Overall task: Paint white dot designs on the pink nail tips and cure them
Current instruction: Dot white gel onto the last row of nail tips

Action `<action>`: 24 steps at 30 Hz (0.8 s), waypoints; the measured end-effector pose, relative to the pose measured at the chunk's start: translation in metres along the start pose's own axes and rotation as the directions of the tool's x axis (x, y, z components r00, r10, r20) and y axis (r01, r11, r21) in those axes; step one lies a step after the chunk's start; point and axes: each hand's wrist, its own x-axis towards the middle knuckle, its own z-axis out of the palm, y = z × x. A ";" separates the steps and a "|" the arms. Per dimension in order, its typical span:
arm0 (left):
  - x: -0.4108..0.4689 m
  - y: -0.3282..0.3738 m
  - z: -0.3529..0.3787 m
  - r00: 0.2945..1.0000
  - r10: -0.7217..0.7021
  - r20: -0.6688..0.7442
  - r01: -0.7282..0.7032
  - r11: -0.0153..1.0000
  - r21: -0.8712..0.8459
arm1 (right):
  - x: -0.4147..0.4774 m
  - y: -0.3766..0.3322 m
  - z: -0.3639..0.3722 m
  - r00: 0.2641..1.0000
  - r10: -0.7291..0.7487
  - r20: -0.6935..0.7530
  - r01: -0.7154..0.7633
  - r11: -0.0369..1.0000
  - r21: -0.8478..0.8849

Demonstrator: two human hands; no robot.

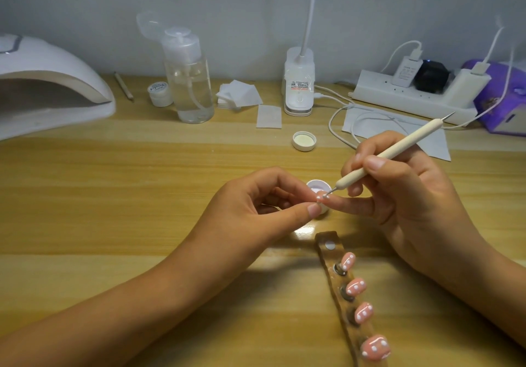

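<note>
Just above the wooden desk (113, 196), left hand (250, 207) pinches nail tip (408, 197), right hand (412, 193) grips dotting tool (398, 150).

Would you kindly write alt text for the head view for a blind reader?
The right hand touches a cream dotting pen to a small pink nail tip pinched in the left hand; four dotted pink tips sit on a brown strip.

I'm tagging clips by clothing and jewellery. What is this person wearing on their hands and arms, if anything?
Nothing shows. The left hand and right hand are bare, with no gloves, rings or bracelets in view. The left forearm and right forearm are bare to the frame edge: no sleeve, cuff or watch. The fingernails that show look short and unpainted.
</note>
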 end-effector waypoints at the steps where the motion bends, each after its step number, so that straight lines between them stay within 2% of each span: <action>1: 0.000 0.000 0.000 1.000 0.000 -0.002 0.000 1.000 0.001 | 0.000 0.000 0.000 1.000 -0.002 0.000 0.002 1.000 0.005; 10: 0.000 0.000 -0.001 1.000 -0.006 0.000 0.006 1.000 0.005 | 0.000 0.001 -0.002 0.999 -0.019 0.029 0.019 1.000 -0.004; 13: 0.000 0.000 0.000 1.000 -0.011 -0.004 0.011 1.000 -0.012 | 0.001 0.001 -0.006 0.996 -0.083 0.012 0.084 0.996 -0.042; 17: 0.000 0.000 0.001 1.000 -0.011 0.001 0.011 1.000 -0.025 | 0.003 -0.001 -0.012 0.971 -0.236 -0.035 0.207 0.906 -0.369; 21: 0.000 0.001 0.002 1.000 -0.003 0.005 0.003 1.000 -0.020 | 0.005 0.003 -0.011 0.979 -0.199 0.040 0.180 0.762 -0.622; 24: 0.000 0.000 0.001 1.000 -0.006 0.002 0.006 1.000 -0.003 | 0.003 0.004 -0.008 0.980 -0.176 0.096 0.189 0.648 -0.738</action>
